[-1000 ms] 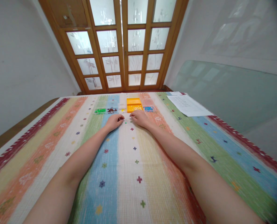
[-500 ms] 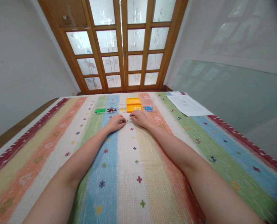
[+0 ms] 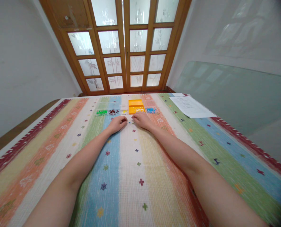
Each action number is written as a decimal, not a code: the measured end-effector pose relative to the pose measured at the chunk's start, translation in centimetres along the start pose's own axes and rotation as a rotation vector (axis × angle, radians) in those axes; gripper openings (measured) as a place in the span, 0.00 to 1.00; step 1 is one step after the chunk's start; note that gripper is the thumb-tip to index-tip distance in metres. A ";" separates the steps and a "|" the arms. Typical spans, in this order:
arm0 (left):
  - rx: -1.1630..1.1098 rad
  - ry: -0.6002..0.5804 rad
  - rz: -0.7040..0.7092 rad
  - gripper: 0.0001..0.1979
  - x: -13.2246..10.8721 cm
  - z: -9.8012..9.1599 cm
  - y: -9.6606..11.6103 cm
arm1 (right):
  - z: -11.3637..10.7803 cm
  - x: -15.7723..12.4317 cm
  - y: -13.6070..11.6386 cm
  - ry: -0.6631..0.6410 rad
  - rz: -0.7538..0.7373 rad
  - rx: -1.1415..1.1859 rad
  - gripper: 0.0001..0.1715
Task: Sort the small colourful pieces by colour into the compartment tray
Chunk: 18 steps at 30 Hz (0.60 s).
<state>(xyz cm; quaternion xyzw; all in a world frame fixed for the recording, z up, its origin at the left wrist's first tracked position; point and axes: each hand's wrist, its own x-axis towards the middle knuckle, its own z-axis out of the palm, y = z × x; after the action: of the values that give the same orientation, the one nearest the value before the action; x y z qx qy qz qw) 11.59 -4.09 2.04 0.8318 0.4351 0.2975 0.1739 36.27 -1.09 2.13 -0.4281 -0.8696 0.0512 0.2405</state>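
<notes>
My left hand (image 3: 118, 124) rests on the striped tablecloth with its fingers curled in a pinch; what they hold, if anything, is too small to make out. Just to its right, my right hand (image 3: 141, 120) also has thumb and fingertips drawn together, and their contents are hidden. A tiny blue bead (image 3: 129, 122) lies on the cloth in the gap between the hands. Beyond them stands an open yellow box (image 3: 135, 102) with small white pieces (image 3: 139, 109) in it. Clear boxes flank it, with green pieces (image 3: 102, 112), dark brown pieces (image 3: 113, 112), a few yellow pieces (image 3: 124, 112) and blue pieces (image 3: 151, 110).
A printed white sheet (image 3: 191, 106) lies at the table's far right. The striped tablecloth (image 3: 128, 176) spreads under my forearms. Behind the table are wooden doors (image 3: 125, 63) with frosted panes, and a glass panel (image 3: 228, 91) leans at the right wall.
My left hand has drawn slightly to the left and its fingertips have moved up, away from the blue bead. My right hand has hardly moved.
</notes>
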 end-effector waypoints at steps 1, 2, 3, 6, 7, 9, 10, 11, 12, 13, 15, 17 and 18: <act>-0.037 0.047 -0.036 0.07 0.0 -0.1 -0.4 | 0.0 0.0 0.0 0.001 -0.006 0.004 0.14; -0.074 0.092 -0.068 0.07 0.1 -0.2 -1.0 | 0.0 0.0 0.0 0.003 -0.009 0.007 0.14; -0.105 0.138 -0.096 0.07 0.2 -0.3 -1.6 | 0.0 0.0 0.0 0.004 -0.011 0.008 0.14; -0.179 0.290 -0.189 0.05 0.5 -1.1 -3.8 | -0.1 -0.1 0.0 0.001 0.001 0.005 0.14; -0.204 0.344 -0.231 0.05 0.6 -1.4 -4.5 | -0.1 -0.1 0.0 -0.003 0.006 0.005 0.14; -0.278 0.438 -0.312 0.05 0.7 -2.1 -5.9 | -0.2 -0.1 0.0 -0.010 0.002 0.010 0.14; -0.307 0.483 -0.352 0.05 0.7 -2.6 -6.5 | -0.2 -0.1 -0.1 -0.012 -0.003 0.013 0.14; -0.315 0.534 -0.392 0.06 0.6 -3.0 -7.0 | -0.2 -0.1 -0.1 -0.012 -0.007 0.015 0.14; -0.307 0.581 -0.426 0.07 0.4 -3.6 -7.5 | -0.2 -0.1 -0.1 -0.010 -0.009 0.015 0.14; -0.288 0.621 -0.459 0.08 0.2 -4.1 -8.0 | -0.2 -0.1 -0.1 -0.008 -0.010 0.014 0.14; -0.209 0.698 -0.554 0.09 -0.5 -5.3 -8.8 | -0.2 -0.1 -0.1 -0.006 -0.004 0.011 0.14; -0.060 0.776 -0.629 0.09 -1.5 -6.5 -9.6 | -0.1 0.0 0.0 -0.006 -0.005 0.010 0.14; 0.029 0.779 -0.644 0.09 -2.0 -6.9 -9.9 | 0.0 0.0 0.0 -0.004 -0.008 0.010 0.14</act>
<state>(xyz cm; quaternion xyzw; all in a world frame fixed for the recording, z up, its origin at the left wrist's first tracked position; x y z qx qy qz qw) 0.09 0.06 1.23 0.4849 0.7062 0.5111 0.0700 36.30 -1.08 2.12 -0.4235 -0.8715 0.0556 0.2410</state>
